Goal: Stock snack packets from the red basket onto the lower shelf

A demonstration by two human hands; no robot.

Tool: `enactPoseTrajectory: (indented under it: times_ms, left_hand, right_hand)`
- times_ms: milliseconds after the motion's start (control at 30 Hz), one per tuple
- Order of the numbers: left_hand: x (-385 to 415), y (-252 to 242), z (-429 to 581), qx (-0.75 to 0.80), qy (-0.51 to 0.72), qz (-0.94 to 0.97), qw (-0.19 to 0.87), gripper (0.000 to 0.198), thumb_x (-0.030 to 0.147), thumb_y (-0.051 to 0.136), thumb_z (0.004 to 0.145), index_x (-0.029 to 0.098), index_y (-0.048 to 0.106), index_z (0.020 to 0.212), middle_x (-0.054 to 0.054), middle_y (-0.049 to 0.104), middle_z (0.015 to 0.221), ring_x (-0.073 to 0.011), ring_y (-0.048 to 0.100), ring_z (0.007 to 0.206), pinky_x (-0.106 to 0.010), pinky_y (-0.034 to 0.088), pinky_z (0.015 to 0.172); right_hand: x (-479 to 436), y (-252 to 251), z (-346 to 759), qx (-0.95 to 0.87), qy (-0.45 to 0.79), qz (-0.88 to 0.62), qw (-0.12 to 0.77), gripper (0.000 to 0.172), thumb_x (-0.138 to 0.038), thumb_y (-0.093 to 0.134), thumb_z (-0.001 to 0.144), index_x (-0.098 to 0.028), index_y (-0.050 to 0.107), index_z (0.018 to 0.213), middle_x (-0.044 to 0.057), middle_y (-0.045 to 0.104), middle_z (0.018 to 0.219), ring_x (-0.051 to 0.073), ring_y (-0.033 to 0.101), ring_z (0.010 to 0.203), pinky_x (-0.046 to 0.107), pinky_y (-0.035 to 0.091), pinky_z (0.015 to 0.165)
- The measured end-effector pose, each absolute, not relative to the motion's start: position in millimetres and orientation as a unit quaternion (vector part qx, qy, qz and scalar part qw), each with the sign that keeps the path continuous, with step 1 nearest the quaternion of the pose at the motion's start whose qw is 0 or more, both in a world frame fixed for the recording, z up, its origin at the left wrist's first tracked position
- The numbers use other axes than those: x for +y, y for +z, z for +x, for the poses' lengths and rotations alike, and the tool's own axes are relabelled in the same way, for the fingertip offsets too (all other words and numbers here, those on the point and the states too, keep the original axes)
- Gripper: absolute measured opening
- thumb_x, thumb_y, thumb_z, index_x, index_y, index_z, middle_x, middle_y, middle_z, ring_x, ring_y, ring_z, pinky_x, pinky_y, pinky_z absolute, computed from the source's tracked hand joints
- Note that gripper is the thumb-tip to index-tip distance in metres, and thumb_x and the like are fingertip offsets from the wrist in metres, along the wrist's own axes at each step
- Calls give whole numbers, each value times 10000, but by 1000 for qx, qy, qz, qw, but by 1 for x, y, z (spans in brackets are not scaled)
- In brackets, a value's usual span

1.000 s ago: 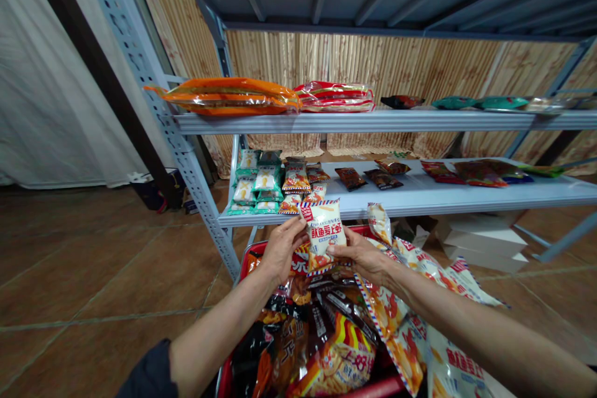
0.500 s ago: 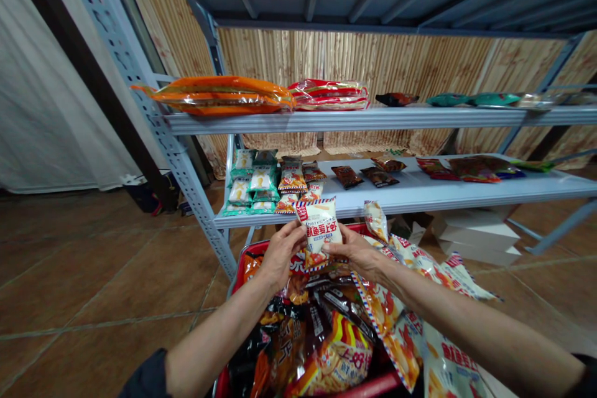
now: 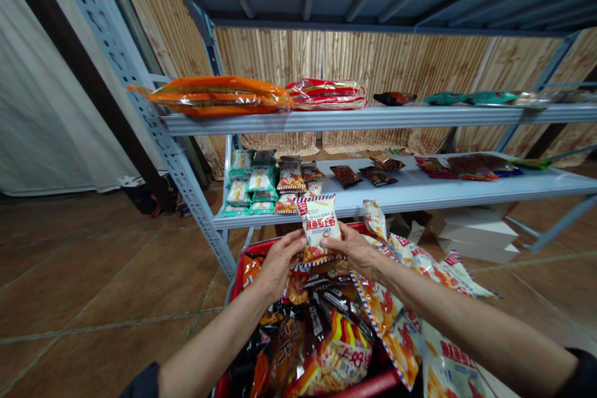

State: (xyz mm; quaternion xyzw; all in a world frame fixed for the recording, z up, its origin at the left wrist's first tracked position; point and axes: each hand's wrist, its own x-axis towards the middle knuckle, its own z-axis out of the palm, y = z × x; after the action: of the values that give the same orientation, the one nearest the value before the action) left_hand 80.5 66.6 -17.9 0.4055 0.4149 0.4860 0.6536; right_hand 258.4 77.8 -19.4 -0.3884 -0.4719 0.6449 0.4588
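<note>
A small white-and-orange snack bag [image 3: 319, 224] with red lettering and striped edges is held up in front of the lower shelf. My left hand [image 3: 280, 261] pinches its left side. On its right side my right hand [image 3: 357, 250] grips it, thumb across the front. Below both hands stands a red basket [image 3: 236, 298] full of snack packs. Among them are dark brown bags [image 3: 321, 317] and a yellow-and-red bag [image 3: 338, 354]. A strip of larger white-and-orange bags [image 3: 396, 317] spills over the basket's right side, partly behind my right forearm.
Stacked green-and-white packs [image 3: 261, 179] and small orange-and-white bags [image 3: 291, 177] sit on the lower shelf [image 3: 401, 199], with brown packs [image 3: 346, 175] farther right. Long orange bags [image 3: 219, 96] lie on the shelf above. White boxes [image 3: 473, 230] stand on the floor beneath.
The snack bag has tilted slightly in my hands, so its front and striped top edge face me more squarely. Both hands keep hold of it, and the view has shifted a little.
</note>
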Motion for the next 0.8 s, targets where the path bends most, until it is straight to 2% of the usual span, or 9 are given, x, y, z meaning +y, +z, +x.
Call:
enactPoseTrajectory:
  times_ms: [200, 500, 633, 800]
  left_hand:
    - [58, -16, 84, 377, 485, 384, 689, 495, 253, 700, 684, 154, 569, 1151, -104, 661, 1047, -197, 616, 933, -337, 424, 893]
    - [56, -19, 88, 366, 496, 387, 686, 445, 259, 689, 705, 150, 578, 1122, -110, 648, 1090, -201, 614, 973, -343, 417, 933]
    - [56, -22, 88, 361, 504, 378, 688, 436, 259, 698, 694, 153, 591, 1104, -108, 655, 1076, -203, 617, 971, -342, 426, 924]
    - [55, -22, 88, 366, 509, 371, 685, 450, 262, 700, 690, 165, 588, 1114, -100, 664, 1056, -206, 623, 949, -341, 454, 884]
  right_hand:
    - [77, -19, 260, -462, 666, -392, 436, 502, -325, 742, 627, -223, 546, 1077, 61, 667, 991, 239, 645, 821, 409, 525, 694]
    - [72, -12, 258, -470, 651, -388, 452, 480, -303, 758, 605, -202, 569, 1034, 51, 676, 973, 201, 640, 824, 353, 499, 757]
    - [69, -7, 256, -466, 651, -388, 457, 437, -385, 708, 660, -212, 578, 1039, 49, 672, 1002, 193, 637, 832, 334, 495, 748]
    - [67, -1, 254, -426, 674, -382, 468, 347, -425, 643, 720, -204, 598, 983, 44, 679, 983, 198, 629, 892, 339, 477, 806]
